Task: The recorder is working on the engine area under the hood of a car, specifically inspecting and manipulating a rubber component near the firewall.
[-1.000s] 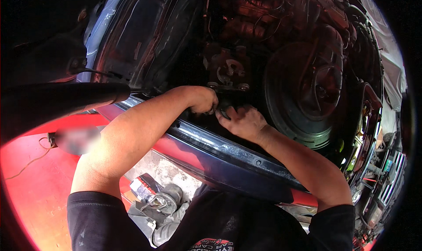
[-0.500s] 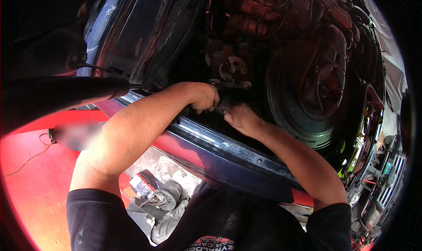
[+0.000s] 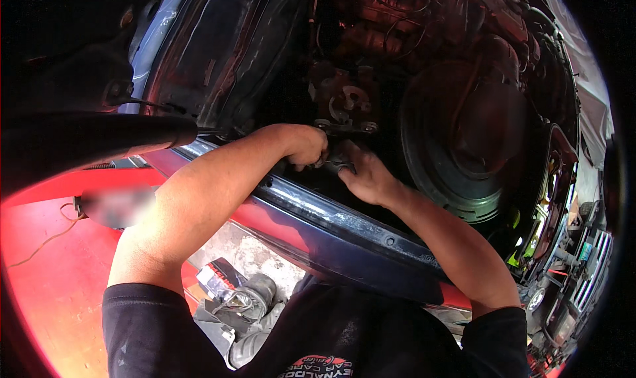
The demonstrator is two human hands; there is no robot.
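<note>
Both my hands reach over a dark blue car body edge (image 3: 344,225) into a dim engine bay. My left hand (image 3: 303,146) is curled in a fist around a small metal tool or part (image 3: 334,161) that is mostly hidden. My right hand (image 3: 363,176) meets it from the right, fingers closed on the same small metal piece. Just above the hands sits a rusty metal bracket (image 3: 344,106) with bolts. What exactly the fingers grip is too dark to tell.
A large round dark housing (image 3: 470,139) fills the bay to the right of my hands. A red panel (image 3: 46,259) lies at lower left with a thin wire on it. Below the body edge are a shoe (image 3: 252,298) and concrete floor (image 3: 248,255). More engine parts crowd the far right.
My right hand has slid a little down and closer to my left hand. The left hand stays at the same spot under the bracket.
</note>
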